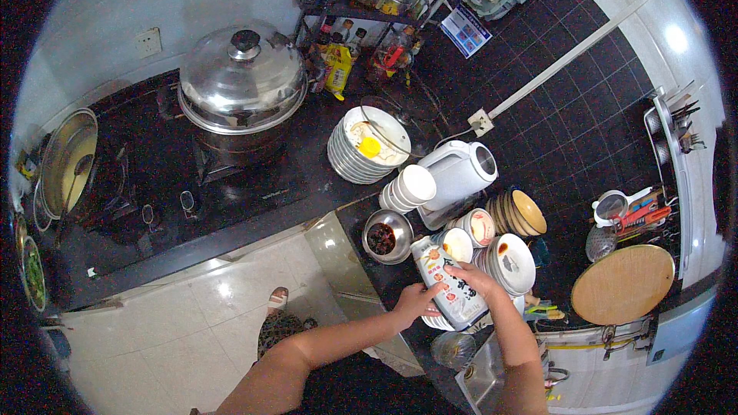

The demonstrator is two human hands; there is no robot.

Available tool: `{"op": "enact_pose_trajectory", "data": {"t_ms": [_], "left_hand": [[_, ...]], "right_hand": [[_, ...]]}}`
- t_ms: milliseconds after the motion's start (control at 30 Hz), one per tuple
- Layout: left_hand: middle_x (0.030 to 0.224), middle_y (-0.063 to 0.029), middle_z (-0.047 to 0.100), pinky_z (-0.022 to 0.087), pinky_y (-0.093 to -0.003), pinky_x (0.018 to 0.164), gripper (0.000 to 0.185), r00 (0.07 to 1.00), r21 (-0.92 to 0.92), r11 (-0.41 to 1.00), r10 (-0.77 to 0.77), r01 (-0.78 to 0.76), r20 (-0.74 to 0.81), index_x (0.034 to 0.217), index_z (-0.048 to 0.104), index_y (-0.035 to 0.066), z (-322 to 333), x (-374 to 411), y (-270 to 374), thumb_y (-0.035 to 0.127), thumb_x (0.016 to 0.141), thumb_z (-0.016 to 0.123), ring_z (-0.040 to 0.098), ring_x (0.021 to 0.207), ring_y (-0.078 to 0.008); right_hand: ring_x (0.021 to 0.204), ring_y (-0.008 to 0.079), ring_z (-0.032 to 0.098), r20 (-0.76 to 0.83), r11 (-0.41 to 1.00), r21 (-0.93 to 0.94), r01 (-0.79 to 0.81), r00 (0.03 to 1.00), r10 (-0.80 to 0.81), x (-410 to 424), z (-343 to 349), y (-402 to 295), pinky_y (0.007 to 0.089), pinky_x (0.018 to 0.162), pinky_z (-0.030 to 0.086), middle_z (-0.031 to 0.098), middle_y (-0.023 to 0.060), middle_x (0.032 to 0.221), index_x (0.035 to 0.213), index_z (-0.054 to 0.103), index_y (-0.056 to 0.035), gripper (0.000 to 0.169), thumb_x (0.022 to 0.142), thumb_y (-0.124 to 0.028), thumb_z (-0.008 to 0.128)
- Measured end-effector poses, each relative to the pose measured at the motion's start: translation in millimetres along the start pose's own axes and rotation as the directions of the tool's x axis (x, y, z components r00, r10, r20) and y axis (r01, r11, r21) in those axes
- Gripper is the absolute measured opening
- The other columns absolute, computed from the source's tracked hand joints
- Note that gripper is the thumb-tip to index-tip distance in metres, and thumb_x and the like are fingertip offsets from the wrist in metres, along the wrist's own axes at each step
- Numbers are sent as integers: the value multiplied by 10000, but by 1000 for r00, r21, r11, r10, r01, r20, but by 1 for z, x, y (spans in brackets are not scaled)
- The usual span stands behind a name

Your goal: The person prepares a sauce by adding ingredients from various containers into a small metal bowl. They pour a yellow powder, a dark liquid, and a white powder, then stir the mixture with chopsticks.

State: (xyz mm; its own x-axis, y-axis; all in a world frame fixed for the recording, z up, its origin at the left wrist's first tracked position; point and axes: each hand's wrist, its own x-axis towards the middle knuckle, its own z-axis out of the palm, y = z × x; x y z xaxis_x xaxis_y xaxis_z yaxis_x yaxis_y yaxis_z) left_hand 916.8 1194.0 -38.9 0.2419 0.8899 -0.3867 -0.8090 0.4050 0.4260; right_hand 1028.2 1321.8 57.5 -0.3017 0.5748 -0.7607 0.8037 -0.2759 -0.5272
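Both my hands hold a white printed food packet (443, 276), tilted above the dark counter beside the stacked bowls. My left hand (416, 304) grips its left edge, and my right hand (476, 281) lies over its right side with the fingers on the front. Just beyond the packet's upper left corner stands a metal bowl (402, 227) with dark red contents. Small stacked bowls (458, 244) are close behind the packet, partly covered by it. To the right of it is a stack of white bowls (513, 262), the top one stained brown.
A white electric kettle (455, 176), white cups (412, 184) and a tall stack of plates (369, 138) occupy the counter. A domed steel pot lid (242, 83) sits over the stove. At right are a round wooden board (622, 285) and the sink (481, 374).
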Motion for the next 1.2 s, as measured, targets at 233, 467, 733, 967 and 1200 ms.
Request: {"op": "enact_pose_trajectory", "data": {"t_ms": [233, 467, 733, 967, 1200], "left_hand": [[1010, -171, 605, 588, -337, 643, 552, 1000, -24, 1000, -10, 11, 23, 1119, 490, -43, 0, 2, 0, 395, 822, 647, 655, 830, -254], [1003, -161, 609, 586, -336, 654, 553, 1000, -42, 999, -4, 5, 27, 1115, 505, -32, 0, 5, 0, 412, 819, 647, 656, 826, -245], [1067, -180, 598, 579, -353, 708, 531, 997, -88, 995, -41, 46, 62, 1144, 495, -7, 3, 6, -1, 409, 840, 622, 651, 877, -255], [1071, -194, 594, 568, -356, 753, 548, 995, -116, 992, -31, 42, 96, 1158, 476, -14, 3, 8, -1, 423, 852, 601, 647, 898, -272], [1095, -192, 579, 563, -368, 770, 552, 993, -165, 985, -29, 48, 117, 1173, 468, -16, 0, 14, -8, 413, 853, 604, 633, 927, -285]], "right_hand": [[894, 166, 606, -21, 999, -6, -34, 999, 34, 13, -9, 10, 284, 784, 487, 611, 111, 1079, 1221, 493, 47, 680, 787, -448, 661], [886, 164, 610, -1, 998, -33, -50, 999, 50, 12, -10, 1, 282, 770, 493, 611, 112, 1077, 1227, 497, 33, 697, 766, -458, 678], [907, 170, 604, -20, 981, -190, -51, 999, 48, 10, -15, -6, 283, 794, 474, 618, 124, 1066, 1234, 495, 35, 749, 750, -513, 659], [947, 205, 592, -77, 946, -314, -79, 995, 57, 0, -11, -29, 294, 821, 465, 586, 178, 1123, 1256, 458, 67, 856, 706, -550, 681], [957, 210, 591, -23, 957, -279, -81, 997, 77, -7, -7, -41, 297, 822, 467, 584, 189, 1117, 1248, 456, 82, 885, 691, -566, 690]]}}
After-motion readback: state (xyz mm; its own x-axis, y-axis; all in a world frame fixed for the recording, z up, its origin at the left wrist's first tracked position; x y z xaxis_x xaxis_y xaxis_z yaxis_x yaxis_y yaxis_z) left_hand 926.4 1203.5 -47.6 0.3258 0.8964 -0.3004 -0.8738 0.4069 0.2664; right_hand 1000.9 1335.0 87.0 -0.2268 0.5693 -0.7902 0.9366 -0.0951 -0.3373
